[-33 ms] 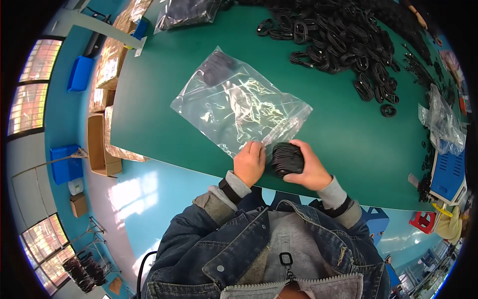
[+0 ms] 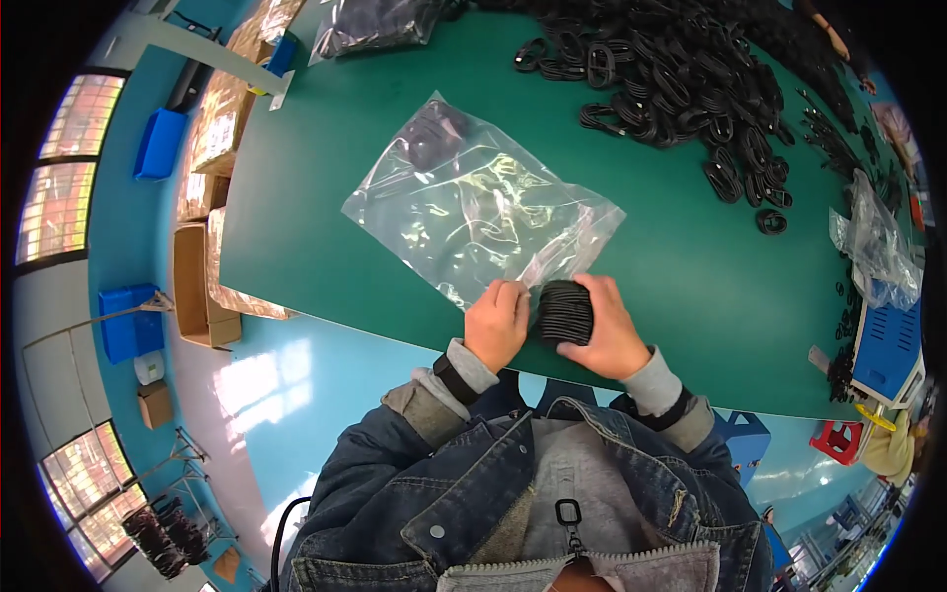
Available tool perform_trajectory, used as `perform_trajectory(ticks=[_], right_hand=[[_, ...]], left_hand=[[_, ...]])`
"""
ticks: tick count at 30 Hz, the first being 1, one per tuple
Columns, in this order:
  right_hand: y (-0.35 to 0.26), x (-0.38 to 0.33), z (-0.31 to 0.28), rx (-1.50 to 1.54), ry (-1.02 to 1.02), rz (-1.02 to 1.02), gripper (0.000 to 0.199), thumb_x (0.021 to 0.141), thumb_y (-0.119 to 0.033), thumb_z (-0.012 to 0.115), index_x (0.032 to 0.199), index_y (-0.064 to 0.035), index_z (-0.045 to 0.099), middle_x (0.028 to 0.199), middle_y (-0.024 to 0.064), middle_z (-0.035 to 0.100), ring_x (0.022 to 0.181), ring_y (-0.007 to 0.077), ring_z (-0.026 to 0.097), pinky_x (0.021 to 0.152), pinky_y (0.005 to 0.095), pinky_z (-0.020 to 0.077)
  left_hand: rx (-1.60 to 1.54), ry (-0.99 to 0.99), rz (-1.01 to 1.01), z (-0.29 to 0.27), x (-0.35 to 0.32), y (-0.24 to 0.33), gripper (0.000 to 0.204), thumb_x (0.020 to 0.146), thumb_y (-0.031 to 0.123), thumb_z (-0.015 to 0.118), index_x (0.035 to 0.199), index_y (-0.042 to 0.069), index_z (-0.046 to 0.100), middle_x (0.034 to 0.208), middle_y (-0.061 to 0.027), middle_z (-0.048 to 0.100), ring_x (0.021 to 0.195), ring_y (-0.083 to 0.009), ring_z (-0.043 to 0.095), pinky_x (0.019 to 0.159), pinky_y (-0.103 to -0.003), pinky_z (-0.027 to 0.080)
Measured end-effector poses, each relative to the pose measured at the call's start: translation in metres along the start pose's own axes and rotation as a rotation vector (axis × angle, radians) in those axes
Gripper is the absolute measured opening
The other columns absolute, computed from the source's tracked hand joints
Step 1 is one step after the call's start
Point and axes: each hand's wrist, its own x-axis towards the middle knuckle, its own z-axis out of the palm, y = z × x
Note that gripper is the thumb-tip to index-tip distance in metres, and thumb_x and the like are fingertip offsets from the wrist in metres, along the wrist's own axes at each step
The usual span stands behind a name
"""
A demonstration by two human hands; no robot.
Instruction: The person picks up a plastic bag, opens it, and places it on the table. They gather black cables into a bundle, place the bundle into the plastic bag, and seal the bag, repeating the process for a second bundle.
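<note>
Here, just below the middle of the frame, a stack of black rubber rings [image 2: 565, 312] sits pressed together like a short ribbed roll, right at the near edge of the green counter [image 2: 326, 178]. The right hand [image 2: 604, 331] wraps around its right side, its grip closed on the stack, with the fingers curled over the top. The left hand [image 2: 498, 321] presses on the left side; its fingers also lie on the corner of a clear plastic bag [image 2: 478, 202], so its grip looks closed against both, though whether it pinches the film is hard to tell.

The bag lies flat and crinkled, spreading from the hands toward the upper left, with a dark patch showing in its far corner. To do this well, I would judge that the stack needs even pressure from both sides so the rings stay aligned, and the bag's mouth needs to be held open close by.

A big loose heap of black rings [image 2: 691, 79] fills the upper right of the counter. Another crumpled clear bag [image 2: 873, 247] lies at the right edge.
</note>
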Motion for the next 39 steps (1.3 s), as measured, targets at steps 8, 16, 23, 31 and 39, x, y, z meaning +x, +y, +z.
perform_trajectory(ticks=[8, 16, 23, 31, 39], right_hand=[[-0.007, 0.083, 0.039, -0.403, 0.225, -0.458, 0.071, 0.061, -0.013, 0.071, 0.123, -0.0005, 0.040, 0.110, 0.0227, 0.045, 0.101, 0.0405, 0.046, 0.089, 0.0425, 0.0398], [0.005, 0.095, 0.021, -0.253, 0.203, -0.112, 0.075, 0.059, -0.015, 0.077, 0.123, -0.0013, 0.040, 0.108, 0.0193, 0.047, 0.100, 0.0355, 0.050, 0.087, 0.0411, 0.0421], [0.013, 0.082, 0.031, -0.184, 0.174, -0.073, 0.080, 0.059, -0.010, 0.080, 0.127, -0.0017, 0.037, 0.119, 0.0167, 0.045, 0.111, 0.0278, 0.047, 0.094, 0.0365, 0.0392], [0.022, 0.074, 0.022, -0.128, 0.177, -0.052, 0.083, 0.059, -0.009, 0.079, 0.129, -0.0031, 0.036, 0.120, 0.0149, 0.046, 0.113, 0.0257, 0.045, 0.097, 0.0349, 0.0362], [0.028, 0.071, 0.023, 0.287, 0.172, 0.104, 0.083, 0.061, 0.000, 0.075, 0.132, -0.0060, 0.031, 0.111, 0.0108, 0.052, 0.102, 0.0213, 0.053, 0.090, 0.0320, 0.0430]], left_hand=[[-0.174, 0.223, 0.314, -0.037, 0.011, 0.021, 0.016, 0.072, 0.000, 0.062, 0.087, 0.003, 0.056, 0.076, -0.0102, 0.055, 0.064, -0.0257, 0.058, 0.056, -0.034, 0.048], [-0.071, 0.222, 0.164, -0.045, 0.003, -0.010, 0.032, 0.068, 0.007, 0.071, 0.094, 0.003, 0.054, 0.085, -0.0131, 0.056, 0.072, -0.0318, 0.057, 0.062, -0.036, 0.045], [0.110, 0.264, 0.041, -0.040, -0.010, -0.035, 0.047, 0.065, 0.020, 0.075, 0.101, 0.003, 0.050, 0.093, -0.0158, 0.053, 0.079, -0.0328, 0.055, 0.066, -0.039, 0.044], [-0.159, 0.135, -0.218, -0.050, -0.020, -0.027, 0.046, 0.067, 0.022, 0.074, 0.101, 0.003, 0.050, 0.095, -0.0156, 0.053, 0.082, -0.0330, 0.054, 0.071, -0.041, 0.042], [-0.007, 0.177, -0.015, -0.017, -0.015, -0.040, 0.058, 0.063, 0.027, 0.078, 0.106, 0.003, 0.049, 0.096, -0.0152, 0.052, 0.081, -0.0310, 0.053, 0.071, -0.040, 0.043]])
